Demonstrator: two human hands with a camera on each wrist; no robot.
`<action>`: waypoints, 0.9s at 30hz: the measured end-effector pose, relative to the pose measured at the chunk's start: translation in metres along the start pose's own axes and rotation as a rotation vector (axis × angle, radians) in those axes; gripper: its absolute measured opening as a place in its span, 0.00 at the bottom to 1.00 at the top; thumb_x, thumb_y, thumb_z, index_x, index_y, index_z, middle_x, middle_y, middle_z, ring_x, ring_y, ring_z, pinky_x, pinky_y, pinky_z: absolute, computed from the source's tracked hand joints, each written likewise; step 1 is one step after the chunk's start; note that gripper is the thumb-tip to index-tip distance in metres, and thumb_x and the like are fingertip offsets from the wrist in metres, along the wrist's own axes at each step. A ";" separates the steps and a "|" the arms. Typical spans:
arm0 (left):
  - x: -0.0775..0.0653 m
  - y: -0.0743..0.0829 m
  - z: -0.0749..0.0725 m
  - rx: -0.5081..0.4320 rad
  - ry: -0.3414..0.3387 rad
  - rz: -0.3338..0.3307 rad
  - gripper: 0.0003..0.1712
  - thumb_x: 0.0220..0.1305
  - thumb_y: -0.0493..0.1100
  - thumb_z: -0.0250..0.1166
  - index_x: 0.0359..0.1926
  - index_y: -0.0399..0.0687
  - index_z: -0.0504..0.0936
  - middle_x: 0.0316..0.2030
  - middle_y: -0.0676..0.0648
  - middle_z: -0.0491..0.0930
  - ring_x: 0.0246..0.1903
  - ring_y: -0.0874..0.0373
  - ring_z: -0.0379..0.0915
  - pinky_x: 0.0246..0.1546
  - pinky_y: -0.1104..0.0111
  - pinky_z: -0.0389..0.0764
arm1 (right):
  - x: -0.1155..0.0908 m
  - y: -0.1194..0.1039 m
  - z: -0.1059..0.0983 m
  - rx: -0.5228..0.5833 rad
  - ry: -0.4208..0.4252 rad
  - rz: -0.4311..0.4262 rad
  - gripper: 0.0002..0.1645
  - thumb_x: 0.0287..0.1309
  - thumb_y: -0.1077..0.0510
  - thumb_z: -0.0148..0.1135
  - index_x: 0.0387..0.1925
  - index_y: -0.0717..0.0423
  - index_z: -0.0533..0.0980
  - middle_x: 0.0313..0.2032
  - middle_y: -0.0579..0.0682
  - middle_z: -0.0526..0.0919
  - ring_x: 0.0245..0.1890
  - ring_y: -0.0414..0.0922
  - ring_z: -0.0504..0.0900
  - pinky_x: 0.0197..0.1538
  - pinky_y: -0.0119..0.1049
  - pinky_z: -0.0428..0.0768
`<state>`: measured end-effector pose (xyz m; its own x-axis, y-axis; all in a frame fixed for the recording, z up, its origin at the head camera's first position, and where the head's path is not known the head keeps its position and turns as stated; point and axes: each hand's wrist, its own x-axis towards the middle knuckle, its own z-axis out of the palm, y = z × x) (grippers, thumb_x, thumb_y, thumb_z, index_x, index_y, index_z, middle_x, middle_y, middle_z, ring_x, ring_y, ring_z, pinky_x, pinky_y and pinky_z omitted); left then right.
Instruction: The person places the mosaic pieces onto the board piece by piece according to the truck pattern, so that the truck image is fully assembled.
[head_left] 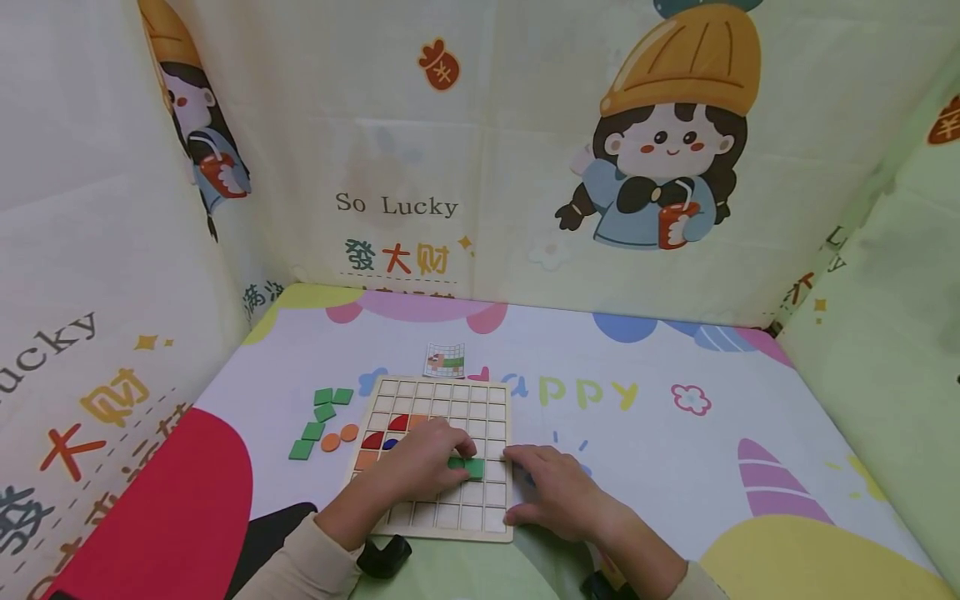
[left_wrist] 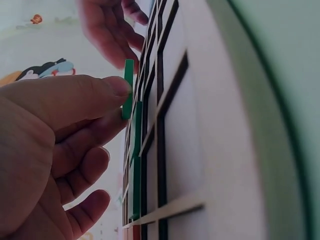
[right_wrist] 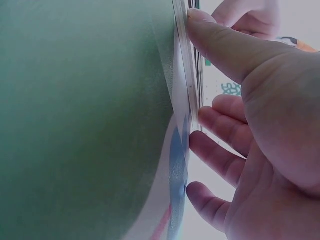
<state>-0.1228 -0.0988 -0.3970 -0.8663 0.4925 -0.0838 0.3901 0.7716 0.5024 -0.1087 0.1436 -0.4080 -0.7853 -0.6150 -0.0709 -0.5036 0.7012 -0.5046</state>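
Note:
My left hand point(head_left: 420, 458) is over the middle of a wooden grid board point(head_left: 450, 523). Its thumb and forefinger pinch a green square tile point(left_wrist: 128, 67), which stands slightly off the grid. Other green tiles point(left_wrist: 135, 175) lie in cells below it, partly hidden by the hand in the head view. Red quarter-round pieces point(head_left: 398, 423), a blue piece point(head_left: 390, 445) and an orange square tile point(head_left: 366, 460) fill cells at the board's left. Along the board's right edge, my right hand point(head_left: 562, 492) touches the frame with its thumb and fingertips, fingers spread.
Several loose green square tiles point(head_left: 312, 431) and two orange discs point(head_left: 331, 442) lie left of the board. Behind it is a small card point(head_left: 445, 361) with a gridded coloured picture. A printed cloth covers the table, with printed walls behind and at both sides.

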 end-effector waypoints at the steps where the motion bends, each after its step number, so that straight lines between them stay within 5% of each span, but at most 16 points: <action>1: 0.000 0.000 0.000 -0.003 0.001 -0.001 0.11 0.60 0.47 0.73 0.44 0.52 0.87 0.36 0.60 0.78 0.39 0.62 0.69 0.41 0.67 0.76 | 0.000 0.000 0.000 -0.002 -0.001 0.000 0.45 0.50 0.42 0.76 0.66 0.54 0.69 0.62 0.52 0.75 0.62 0.54 0.72 0.59 0.58 0.70; 27: 0.001 -0.005 0.004 -0.010 0.003 -0.002 0.14 0.61 0.47 0.73 0.47 0.51 0.87 0.39 0.58 0.78 0.41 0.61 0.69 0.42 0.67 0.76 | 0.002 0.000 0.000 -0.005 -0.013 0.012 0.46 0.50 0.40 0.76 0.66 0.53 0.70 0.63 0.52 0.75 0.62 0.54 0.72 0.60 0.58 0.70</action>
<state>-0.1242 -0.1004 -0.4027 -0.8679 0.4899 -0.0824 0.3854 0.7685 0.5107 -0.1101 0.1429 -0.4082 -0.7865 -0.6113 -0.0882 -0.4960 0.7102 -0.4996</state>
